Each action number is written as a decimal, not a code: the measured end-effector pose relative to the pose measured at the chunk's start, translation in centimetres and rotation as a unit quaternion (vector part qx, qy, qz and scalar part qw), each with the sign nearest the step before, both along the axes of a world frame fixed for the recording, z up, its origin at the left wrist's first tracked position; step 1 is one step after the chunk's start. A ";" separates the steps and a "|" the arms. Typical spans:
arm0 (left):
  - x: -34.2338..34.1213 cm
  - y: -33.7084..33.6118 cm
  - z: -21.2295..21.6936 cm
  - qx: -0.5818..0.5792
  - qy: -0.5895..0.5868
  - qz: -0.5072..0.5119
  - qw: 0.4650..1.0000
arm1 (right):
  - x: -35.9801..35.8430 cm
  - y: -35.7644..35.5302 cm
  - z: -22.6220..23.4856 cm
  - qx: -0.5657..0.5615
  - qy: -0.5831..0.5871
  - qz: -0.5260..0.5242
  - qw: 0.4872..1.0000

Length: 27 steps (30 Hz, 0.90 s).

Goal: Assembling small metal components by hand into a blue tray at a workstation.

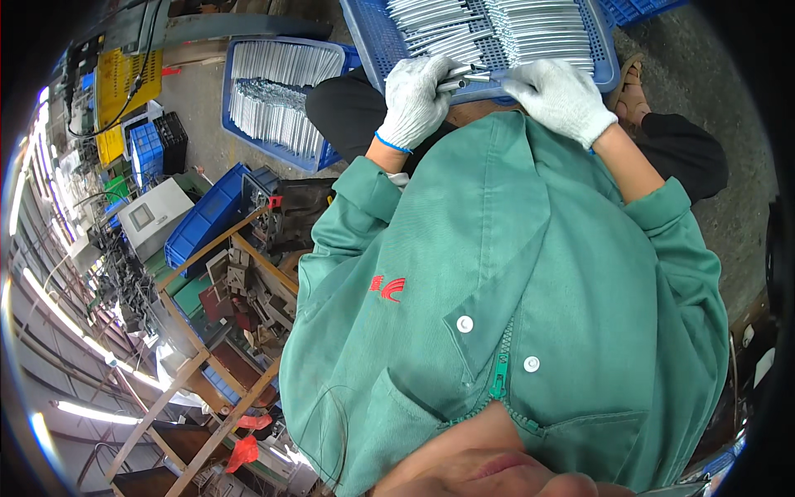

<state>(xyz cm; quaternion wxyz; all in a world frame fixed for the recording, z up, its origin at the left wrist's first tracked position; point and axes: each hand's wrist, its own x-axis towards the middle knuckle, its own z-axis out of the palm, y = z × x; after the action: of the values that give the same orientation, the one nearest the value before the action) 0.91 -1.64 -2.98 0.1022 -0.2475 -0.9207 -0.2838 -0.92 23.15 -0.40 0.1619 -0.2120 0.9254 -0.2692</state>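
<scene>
My left hand [412, 99], in a white knit glove, is closed round a few short silver metal tubes [455, 84], whose ends point to the right. Facing it, my right hand [559, 98], gloved the same way, has its thumb and fingers pinched at the far end of one tube; the fingertips are slightly blurred. Just beyond both hands stands a blue plastic crate [609, 50]. Silver metal tubes [542, 33] lie in it in two stacked rows.
Left of my knee a second blue crate [229, 99] holds more silver tubes. Farther left are a blue bin [203, 219], a grey control box [155, 217] and a wooden frame [199, 356] with metal blocks. Another blue crate [642, 8] shows at the top right.
</scene>
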 end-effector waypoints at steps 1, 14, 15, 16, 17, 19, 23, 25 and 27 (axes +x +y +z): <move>0.0 0.0 -0.1 -0.001 -0.003 0.000 1.000 | 0.0 0.0 -0.1 0.012 -0.025 0.008 1.000; -1.3 -2.9 -6.2 -0.122 -0.060 0.006 0.991 | -0.2 0.4 -1.9 0.033 0.024 -0.034 0.999; -1.4 -3.3 -6.9 -0.139 -0.046 -0.002 0.989 | -0.1 0.4 -1.9 0.034 0.020 -0.030 0.999; -1.3 -3.7 -7.5 -0.157 -0.033 -0.010 0.987 | 0.0 0.4 -1.8 0.034 0.016 -0.025 0.999; -1.5 -3.2 -7.0 -0.155 -0.033 -0.014 0.987 | 0.0 0.5 -1.9 0.036 0.015 -0.029 0.999; -1.4 -2.2 -5.4 -0.111 -0.076 -0.030 0.991 | 0.2 0.8 -2.3 0.022 0.053 -0.036 0.998; -1.3 -1.4 -2.4 -0.054 -0.119 -0.045 0.990 | 0.2 0.6 -2.2 0.001 0.090 -0.032 0.995; -1.4 -1.4 -1.8 -0.021 -0.119 -0.058 0.991 | 0.1 0.6 -1.6 -0.002 0.086 -0.024 0.996; -1.3 -1.2 -1.2 -0.004 -0.118 -0.065 0.991 | 0.2 0.5 -1.1 -0.004 0.084 -0.020 0.996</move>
<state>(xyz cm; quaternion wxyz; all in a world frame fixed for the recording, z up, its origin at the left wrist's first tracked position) -0.43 -2.88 -4.20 -0.0271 -0.2720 -0.9095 -0.3131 -0.74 23.64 -1.47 0.0771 -0.2163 0.9388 -0.2569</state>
